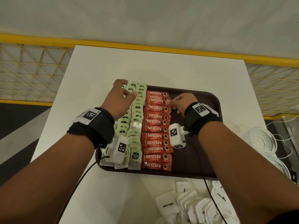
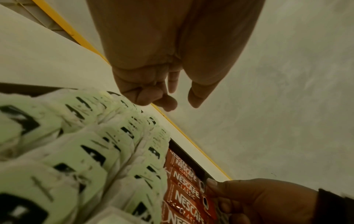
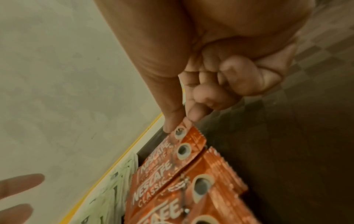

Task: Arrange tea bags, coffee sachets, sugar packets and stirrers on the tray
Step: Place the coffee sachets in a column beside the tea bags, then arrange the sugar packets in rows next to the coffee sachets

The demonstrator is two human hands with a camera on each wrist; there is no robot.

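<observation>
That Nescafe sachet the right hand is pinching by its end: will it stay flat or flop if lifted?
Likely light and thin: the right hand holds the coffee sachet by fingertips alone at one end. Its glossy foil looks slippery, so it may slide over its neighbours. Probably bends somewhat; the row lies flat and overlapped.

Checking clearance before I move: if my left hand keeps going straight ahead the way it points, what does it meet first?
Likely nothing solid: the left hand hovers over the far tea bags, and beyond lie the tray rim and bare white table. Depth is uncertain.
</observation>
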